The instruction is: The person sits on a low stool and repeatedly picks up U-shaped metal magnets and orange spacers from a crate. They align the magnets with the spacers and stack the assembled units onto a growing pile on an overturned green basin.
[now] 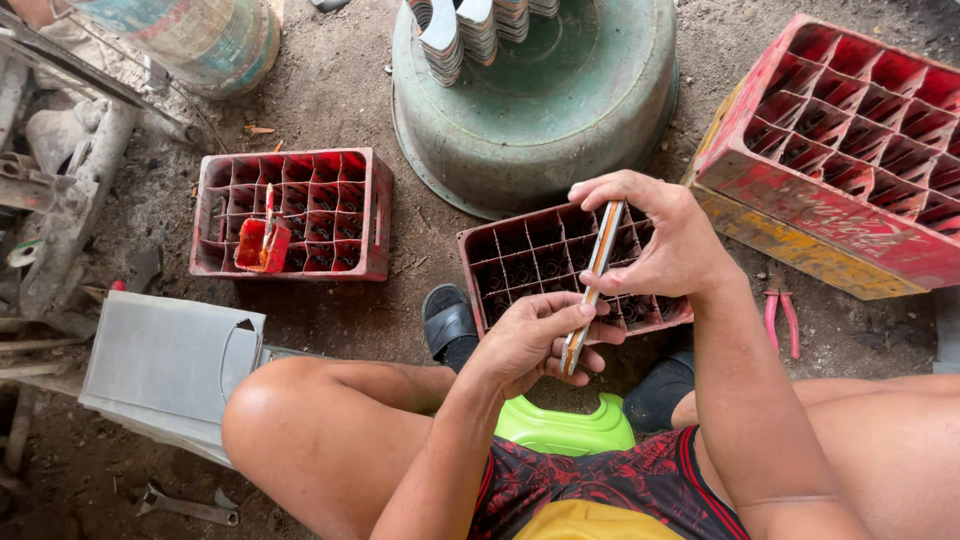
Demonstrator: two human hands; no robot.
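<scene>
a thin stack of flat metal strips (594, 285), edged in orange and white, runs slanted between the two hands, above a dark red crate (530, 262) on the dirt floor (340, 90). the left hand (530, 343) has its grip clenched round the lower end of the strips, fingers curled over and thumb pressed along the edge. the right hand (655, 235) pinches the upper end, its fingers arched over the top and the thumb beneath, so both grips are closed on the same stack.

the person sits on a bright green stool (565, 428), knees spread, with black sandals (448, 318) on the ground just in front. the crate under the hands is divided into small square cells. to the left lies another red crate (345, 210) of the same kind, holding a small red tin with a brush (264, 243) in one cell. a larger red crate (850, 140) rests tilted at the right on a yellow one (790, 245). beyond the hands a round green basin (540, 110) sits upside down, with stacks of bent metal pieces (470, 30) on it. pink-handled pliers (781, 318) lie by the right arm, a grey metal box (165, 365) sits by the left knee, and a wrench (185, 505) lies on the floor at lower left.
</scene>
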